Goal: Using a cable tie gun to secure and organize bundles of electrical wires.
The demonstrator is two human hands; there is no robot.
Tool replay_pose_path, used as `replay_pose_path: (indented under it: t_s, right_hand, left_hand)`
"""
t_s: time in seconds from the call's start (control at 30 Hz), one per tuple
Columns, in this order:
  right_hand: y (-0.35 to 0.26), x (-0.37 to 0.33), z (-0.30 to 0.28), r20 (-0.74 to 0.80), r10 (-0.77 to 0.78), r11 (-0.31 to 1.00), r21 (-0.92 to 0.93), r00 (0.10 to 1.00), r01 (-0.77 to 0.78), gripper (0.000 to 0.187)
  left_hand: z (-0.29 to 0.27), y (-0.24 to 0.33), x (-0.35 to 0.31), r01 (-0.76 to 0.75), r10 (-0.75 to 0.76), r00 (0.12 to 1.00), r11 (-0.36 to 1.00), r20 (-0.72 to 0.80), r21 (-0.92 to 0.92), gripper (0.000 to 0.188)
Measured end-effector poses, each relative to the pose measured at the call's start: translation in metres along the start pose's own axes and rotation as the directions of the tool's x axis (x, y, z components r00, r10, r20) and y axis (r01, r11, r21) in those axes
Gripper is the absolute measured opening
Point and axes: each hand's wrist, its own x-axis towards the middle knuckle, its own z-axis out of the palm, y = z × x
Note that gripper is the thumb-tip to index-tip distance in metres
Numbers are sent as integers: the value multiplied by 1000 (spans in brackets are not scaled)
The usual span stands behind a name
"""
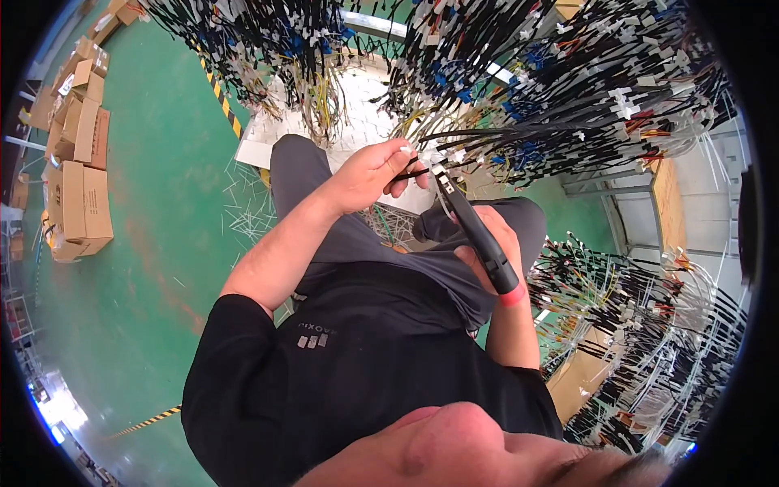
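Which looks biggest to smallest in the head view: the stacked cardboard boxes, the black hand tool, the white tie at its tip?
1. Cardboard boxes, though farther away.
2. Black hand tool, in the right hand.
3. White tie, pinched by the left hand.

The left hand is raised in front of the body, its bare forearm running up from the lower left with the elbow bent. Its fingers curl inward, thumb and fingertips pinched together in a tight grip. The right hand sits lower and to the right, palm closed, fingers wrapped firmly round, wrist bent, forearm rising steeply from below.
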Motion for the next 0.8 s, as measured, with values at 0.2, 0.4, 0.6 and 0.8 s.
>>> replay_pose_path:
  t_s: [0.2, 0.4, 0.6, 0.8]
  right_hand:
    - [-6, 0, 2, 12, 60, 998, 15, 998, -60, 47]
    - [-14, 1, 10, 1, 103, 994, -32, 995, -103, 45]
    - [-4, -1, 21, -81, 49, 983, -170, 995, -62, 24]
    - [18, -11, 24, -126, 1, 959, -280, 992, -36, 21]
  left_hand:
    - [8, 5, -2, -63, 102, 990, 937, -95, 344, 27]
    - [25, 1, -9, -232, 408, 905, 713, -122, 662, 17]
    - [27, 7, -12, -229, 426, 896, 680, -121, 697, 12]
    - [20, 3, -10, -189, 354, 926, 732, -129, 655, 12]
